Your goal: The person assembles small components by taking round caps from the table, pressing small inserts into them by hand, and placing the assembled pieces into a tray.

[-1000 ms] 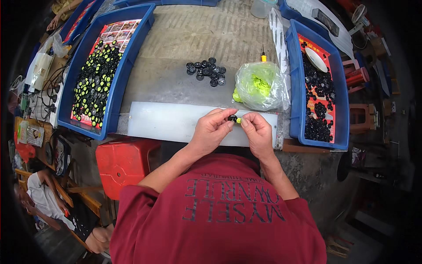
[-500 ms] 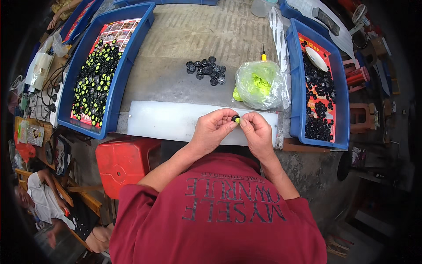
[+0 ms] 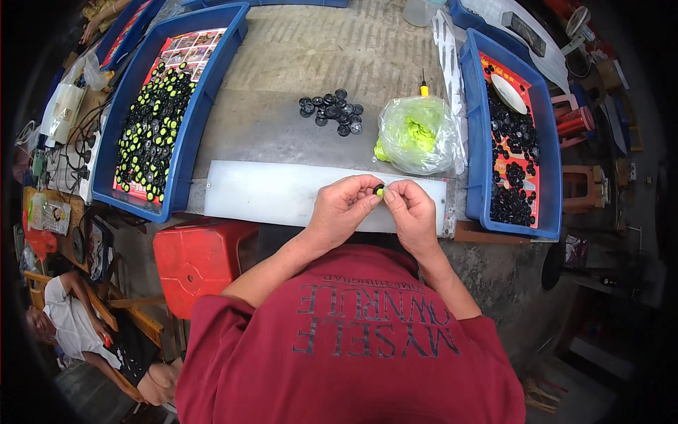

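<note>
Over the white board [image 3: 268, 191] at the table's front, both hands meet on one small round black part with a lime-green centre [image 3: 380, 191]. My left hand [image 3: 342, 208] pinches its black rim between thumb and fingers. The thumb and fingertips of my right hand [image 3: 413, 213] close on the green side. Fingers hide much of the part. Beyond my hands lies a loose cluster of black round wheel-like parts [image 3: 333, 113]. A clear plastic bag [image 3: 431, 157] of lime-green pieces stands behind my right hand.
The left blue tray [image 3: 185, 152] holds many black-and-green parts; the right blue tray [image 3: 478, 141] holds black ones and a white oval dish [image 3: 508, 95]. A yellow-handled pointed tool [image 3: 424, 90] lies behind the bag. A red stool [image 3: 201, 265] and a seated person [image 3: 78, 318] are at left.
My hands stay together on the black-and-green part with barely any shift. At the left, the seated person's head and arm have moved slightly.
</note>
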Demonstrator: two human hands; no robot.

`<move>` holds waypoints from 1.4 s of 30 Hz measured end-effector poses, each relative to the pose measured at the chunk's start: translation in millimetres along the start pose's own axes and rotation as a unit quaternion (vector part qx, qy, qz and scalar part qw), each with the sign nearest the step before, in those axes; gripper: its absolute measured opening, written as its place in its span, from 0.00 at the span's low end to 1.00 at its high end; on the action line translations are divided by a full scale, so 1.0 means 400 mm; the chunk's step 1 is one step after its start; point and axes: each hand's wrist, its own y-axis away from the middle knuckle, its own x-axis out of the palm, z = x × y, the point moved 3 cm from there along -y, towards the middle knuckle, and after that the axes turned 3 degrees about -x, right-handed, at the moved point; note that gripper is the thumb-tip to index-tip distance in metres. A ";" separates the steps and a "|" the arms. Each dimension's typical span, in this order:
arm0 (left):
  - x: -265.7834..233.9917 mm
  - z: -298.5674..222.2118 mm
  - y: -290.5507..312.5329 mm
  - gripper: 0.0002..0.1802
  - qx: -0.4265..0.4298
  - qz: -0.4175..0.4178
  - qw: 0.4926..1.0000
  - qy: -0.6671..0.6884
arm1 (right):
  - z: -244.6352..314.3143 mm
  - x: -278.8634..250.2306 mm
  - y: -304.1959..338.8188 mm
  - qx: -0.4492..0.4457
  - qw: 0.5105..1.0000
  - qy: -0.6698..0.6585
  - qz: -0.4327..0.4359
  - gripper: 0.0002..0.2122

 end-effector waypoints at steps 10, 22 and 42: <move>0.003 -0.033 0.003 0.09 0.089 -0.056 0.985 -0.139 | 0.026 0.003 -0.001 -0.044 0.993 0.101 -0.035 0.06; 0.005 -0.034 0.006 0.10 0.146 -0.075 0.969 -0.186 | 0.063 0.015 0.004 -0.148 0.963 0.218 -0.060 0.05; -0.001 0.016 -0.003 0.11 -0.060 0.000 0.987 0.147 | 0.010 -0.005 -0.010 0.007 0.999 0.047 0.008 0.07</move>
